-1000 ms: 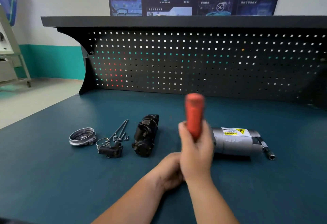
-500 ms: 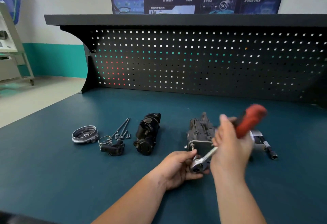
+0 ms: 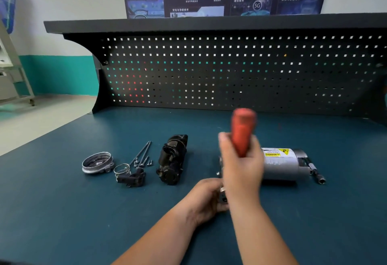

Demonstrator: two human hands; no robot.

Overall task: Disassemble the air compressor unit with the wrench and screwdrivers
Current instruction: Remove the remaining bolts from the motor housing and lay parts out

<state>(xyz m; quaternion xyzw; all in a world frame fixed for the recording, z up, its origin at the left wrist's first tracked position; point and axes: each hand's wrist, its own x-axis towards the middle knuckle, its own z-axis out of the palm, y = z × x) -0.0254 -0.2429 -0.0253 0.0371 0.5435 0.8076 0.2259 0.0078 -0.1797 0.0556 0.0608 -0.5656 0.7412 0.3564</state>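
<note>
Dark perforated steel pegboard (image 3: 230, 72) backs a teal-topped desk (image 3: 62, 212) where the air compressor's grey metal cylinder (image 3: 280, 166), yellow warning label uppermost, lies on its side. Its left end is hidden behind the person's right hand (image 3: 240, 168), whose fingers wrap tightly round the red-handled ratchet wrench (image 3: 243, 132), the handle upright and blurred. Just below that end, the left hand (image 3: 205, 199) curls toward a glint of metal at the wrench's head; whether its fingers pinch it cannot be told.

Left of the cylinder lie a black cast compressor head (image 3: 171, 160), long dark bolts (image 3: 140, 153) and, farthest left, a silver round end cap (image 3: 97, 163). A slim steel socket extension (image 3: 316, 172) rests at the cylinder's right end.

The unclamped cylinder could well roll under a hard pull, slipping the socket off its fastener and rounding it.
</note>
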